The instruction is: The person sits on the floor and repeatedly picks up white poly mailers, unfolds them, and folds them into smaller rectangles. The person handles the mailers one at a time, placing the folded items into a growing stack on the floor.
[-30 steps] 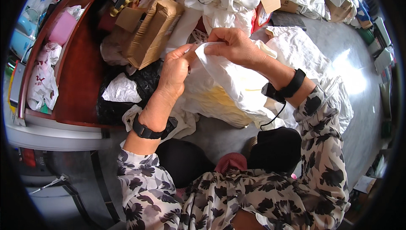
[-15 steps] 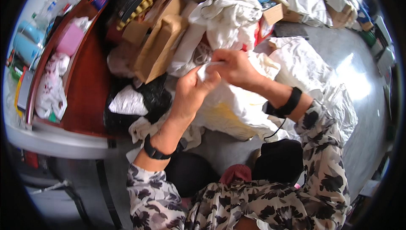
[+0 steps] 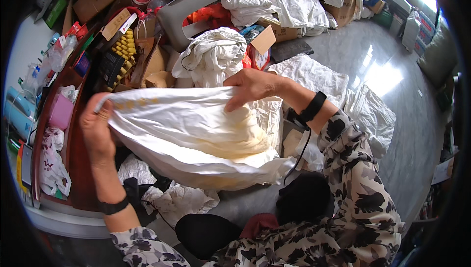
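Observation:
A large white cloth (image 3: 186,137) with pale yellow stains hangs stretched between my two hands. At its upper left corner my left hand (image 3: 99,132) is closed on the edge, thumb on top, slightly blurred. My right hand (image 3: 252,89) pinches the upper edge farther right. The lower part droops in folds above the floor near my knees. Just beyond my right hand sits a bunched white cloth heap (image 3: 211,53). Crumpled white cloth (image 3: 181,201) lies below the hanging one, by my left forearm.
To the left stands a reddish-brown wooden cabinet (image 3: 78,169) with bags and a pink box (image 3: 61,115). Cardboard boxes and a grey plastic chair (image 3: 184,14) are at the back. White fabric (image 3: 314,76) lies on the shiny grey floor (image 3: 397,115) at right.
My hands, close together before, have moved apart, the left one far to the left. The cloth, which hung bunched below them, is now spread out between them. The view has shifted too.

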A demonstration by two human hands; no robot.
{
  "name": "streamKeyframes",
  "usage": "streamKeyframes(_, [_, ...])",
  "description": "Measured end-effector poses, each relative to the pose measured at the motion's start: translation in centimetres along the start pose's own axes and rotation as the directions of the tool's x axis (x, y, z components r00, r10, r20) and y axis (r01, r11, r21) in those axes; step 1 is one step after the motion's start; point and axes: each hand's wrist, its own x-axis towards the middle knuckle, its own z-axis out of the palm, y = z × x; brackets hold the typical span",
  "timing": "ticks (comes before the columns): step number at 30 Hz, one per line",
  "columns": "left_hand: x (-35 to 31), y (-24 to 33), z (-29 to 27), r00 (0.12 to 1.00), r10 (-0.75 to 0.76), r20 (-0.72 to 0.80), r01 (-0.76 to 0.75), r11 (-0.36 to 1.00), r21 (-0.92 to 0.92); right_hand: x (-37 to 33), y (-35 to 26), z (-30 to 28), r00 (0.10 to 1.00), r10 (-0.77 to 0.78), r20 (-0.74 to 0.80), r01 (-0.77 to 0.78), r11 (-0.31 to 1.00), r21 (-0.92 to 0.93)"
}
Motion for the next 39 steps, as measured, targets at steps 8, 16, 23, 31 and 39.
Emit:
streamKeyframes(8, [6.9, 3.8, -7.6, 0.981, 0.161, -0.111, -0.143, 0.978, 0.152, -4.4, -3.0, -4.1, 0.911, -0.298, -0.286, 0.087, 0.816, -0.572])
streamKeyframes(16, [8.6, 2.5, -8.3, 0.991, 0.128, -0.032, -0.130, 0.985, -0.109, -11.4, -10.0, -8.7, 0.781, -0.607, -0.147, 0.354, 0.623, -0.697])
streamKeyframes(23, [9.6, -0.5, -2.3, 0.995, 0.095, 0.033, -0.087, 0.978, -0.192, -12.7, -12.1, -4.3, 0.996, -0.060, -0.070, 0.004, 0.789, -0.614])
streamKeyframes(31, [9.5, -2.3, 2.2, 0.987, 0.158, -0.028, -0.158, 0.987, 0.022, -10.0, -11.0, 0.2, 0.890, -0.443, 0.106, 0.453, 0.842, -0.291])
streamKeyframes(39, [6.1, -5.8, 2.1, 0.983, -0.128, -0.133, 0.088, 0.958, -0.272, -10.4, -12.7, -2.9, 0.970, 0.237, -0.047, -0.240, 0.932, -0.271])
